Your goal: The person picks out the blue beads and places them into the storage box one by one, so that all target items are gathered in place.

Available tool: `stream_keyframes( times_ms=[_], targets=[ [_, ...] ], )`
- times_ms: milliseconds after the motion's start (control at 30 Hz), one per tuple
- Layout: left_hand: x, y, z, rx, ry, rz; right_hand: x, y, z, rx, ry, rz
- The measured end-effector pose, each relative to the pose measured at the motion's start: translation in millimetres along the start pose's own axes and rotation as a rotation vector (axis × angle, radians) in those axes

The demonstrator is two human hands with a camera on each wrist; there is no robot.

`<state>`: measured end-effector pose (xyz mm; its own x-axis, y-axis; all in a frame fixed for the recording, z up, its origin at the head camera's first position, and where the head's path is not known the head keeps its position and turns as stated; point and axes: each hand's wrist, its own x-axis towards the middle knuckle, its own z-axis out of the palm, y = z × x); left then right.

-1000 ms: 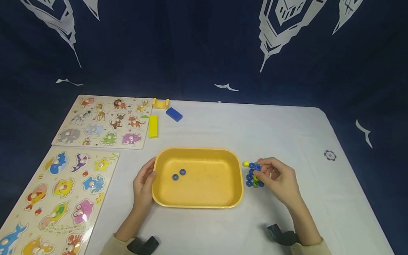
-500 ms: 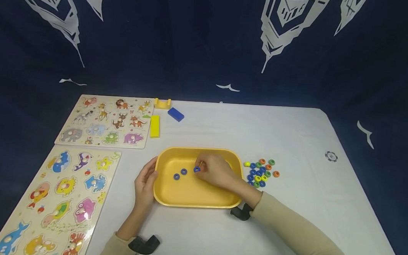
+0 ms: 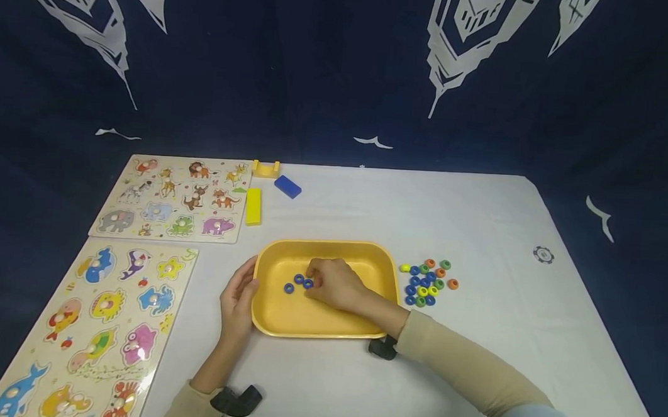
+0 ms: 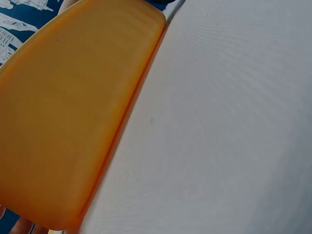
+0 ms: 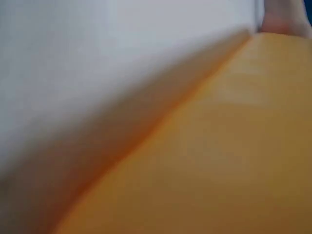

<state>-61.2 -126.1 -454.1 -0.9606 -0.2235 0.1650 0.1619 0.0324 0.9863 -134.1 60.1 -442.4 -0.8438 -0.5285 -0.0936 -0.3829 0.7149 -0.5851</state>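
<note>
In the head view, my left hand [image 3: 236, 301] holds the left end of a yellow tray [image 3: 327, 331], its thumb at the rim. Inside the tray my right hand [image 3: 335, 285] is lowered, thumb and fingertips at a small blue ring-shaped bead [image 3: 308, 284], which they pinch. Two more blue beads lie just left of it on the tray floor, the nearer one a blue bead [image 3: 299, 279]. The left wrist view shows the tray's outer side [image 4: 87, 112] and a few fingertips [image 4: 22, 226] at the lower left. Blur covers the right wrist view, where the tray [image 5: 209, 161] fills the lower right.
Right of the tray lies a loose cluster of blue, green, orange and yellow beads [image 3: 425, 282]. Two animal puzzle boards [image 3: 170, 198] [image 3: 100, 335] lie on the left. Behind the tray are a yellow block [image 3: 253, 206], a blue block [image 3: 287, 186] and a yellow notched piece [image 3: 265, 169].
My right hand has gone from the bead cluster into the tray with a blue bead, then left and down beside the other two. The left hand keeps its place at the tray.
</note>
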Motion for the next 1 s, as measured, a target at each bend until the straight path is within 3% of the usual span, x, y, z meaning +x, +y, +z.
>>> stream_keyframes(
  times_ms=[100,267,367,467,600,700,800,900,1000],
  targets=[
    [0.0,-1.2,0.5,-0.004,0.006,0.000,-7,-2,-9.3,0.038,0.053,-0.034],
    [-0.1,-1.3,1.2,-0.014,0.006,-0.006,-31,3,-37.2,0.179,0.211,-0.127],
    [0.1,0.1,1.4,-0.008,0.008,-0.011,-50,18,-54.7,0.230,0.331,-0.160],
    [0.4,1.0,1.0,0.005,0.011,-0.014,-68,43,-67.9,0.210,0.456,-0.145],
    [1.0,0.7,-0.1,0.012,0.009,-0.019,-90,93,-73.6,0.142,0.604,-0.051],
    [1.2,-0.7,-0.9,0.005,0.009,-0.022,-100,141,-65.4,0.047,0.696,0.093],
    [1.4,-4.2,-1.8,-0.002,0.009,-0.010,-106,182,-53.5,-0.029,0.728,0.236],
    [2.3,-12.3,-3.2,-0.020,0.007,-0.008,-111,193,-50.1,-0.026,0.706,0.327],
    [3.4,-21.6,-4.4,-0.036,0.001,-0.015,-115,184,-54.4,0.009,0.663,0.341]
  ],
)
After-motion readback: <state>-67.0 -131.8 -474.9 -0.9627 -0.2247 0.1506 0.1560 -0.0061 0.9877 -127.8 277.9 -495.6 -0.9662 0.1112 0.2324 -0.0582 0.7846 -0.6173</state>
